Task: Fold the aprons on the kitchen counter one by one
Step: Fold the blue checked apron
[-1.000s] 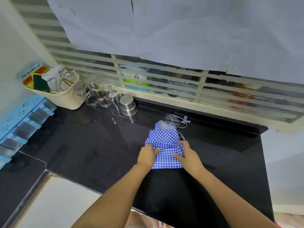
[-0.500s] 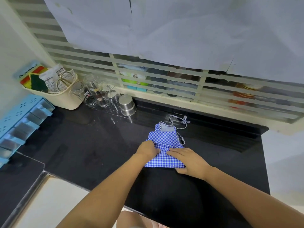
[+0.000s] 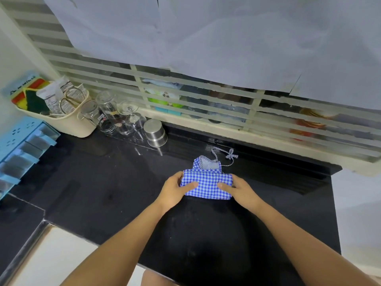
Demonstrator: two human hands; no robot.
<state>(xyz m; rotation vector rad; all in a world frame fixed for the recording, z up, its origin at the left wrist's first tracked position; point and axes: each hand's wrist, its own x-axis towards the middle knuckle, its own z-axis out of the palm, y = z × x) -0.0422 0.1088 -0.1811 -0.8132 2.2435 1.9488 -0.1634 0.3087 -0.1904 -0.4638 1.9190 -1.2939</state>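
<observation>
A small blue-and-white checked apron (image 3: 207, 184) lies folded into a compact bundle on the black counter (image 3: 99, 182). Its striped tie with a bow (image 3: 228, 155) trails toward the back wall. My left hand (image 3: 175, 189) grips the bundle's left edge, thumb on top and fingers curled round the side. My right hand (image 3: 239, 189) grips the right edge the same way. A grey-lined flap of the apron sticks out behind the fold.
Upturned glasses (image 3: 115, 116) and a steel cup (image 3: 155, 133) stand at the back left beside a cream caddy (image 3: 68, 118) with scissors and sponges. A blue rack (image 3: 18, 149) hangs at the far left. A slatted window (image 3: 226, 104) runs behind the counter.
The apron's near part has been folded over into a wider, shorter bundle. Both hands have shifted from pressing its middle to holding its left and right edges.
</observation>
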